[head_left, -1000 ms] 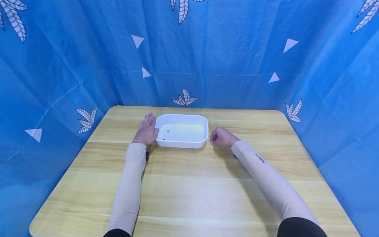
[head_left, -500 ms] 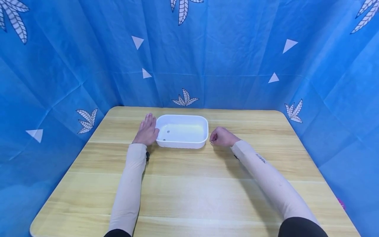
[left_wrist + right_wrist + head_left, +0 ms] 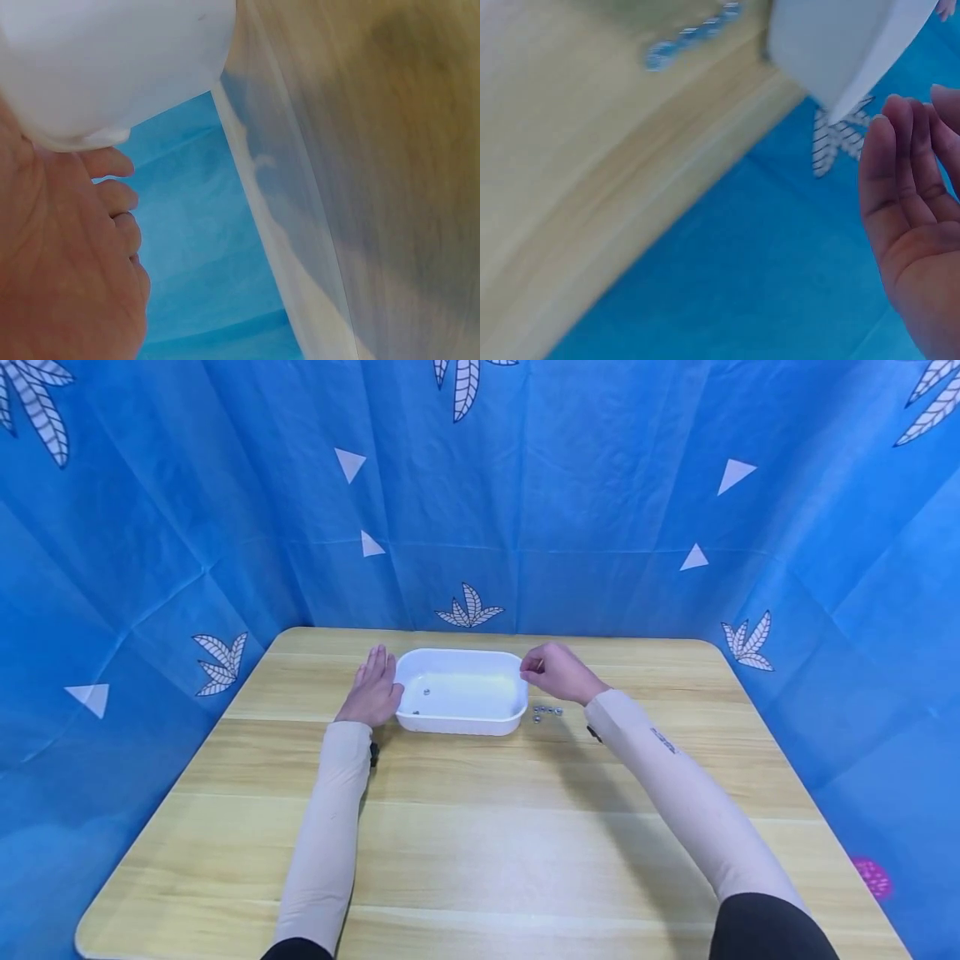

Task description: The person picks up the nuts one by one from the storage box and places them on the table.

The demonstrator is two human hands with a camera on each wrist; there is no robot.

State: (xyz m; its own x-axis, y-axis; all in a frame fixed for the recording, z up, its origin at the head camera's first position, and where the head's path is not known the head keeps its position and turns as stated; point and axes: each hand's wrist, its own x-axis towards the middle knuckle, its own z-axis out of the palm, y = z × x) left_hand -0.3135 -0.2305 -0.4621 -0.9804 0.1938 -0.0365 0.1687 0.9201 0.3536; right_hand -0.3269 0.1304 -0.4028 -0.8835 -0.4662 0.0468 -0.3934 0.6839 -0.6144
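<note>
- White tub [image 3: 457, 727], bench's [image 3: 465, 827] 12 o'clock; L hand [image 3: 371, 689] against its 9 o'clock side, fingers straight, not clamped, prob. steadying it.
- R hand [image 3: 558, 672] raised by 3 o'clock rim, fingertips bunched; can't tell if grip holds anything.
- Metal bits [image 3: 550, 710] at tub's 4 o'clock, prob. for easy R-hand reach; two inside, approx. 8–9 o'clock.

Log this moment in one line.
left hand: against white tray, left side; right hand: by tray's right end, hold unclear; in tray: two metal pieces; on table: other metal pieces
</note>
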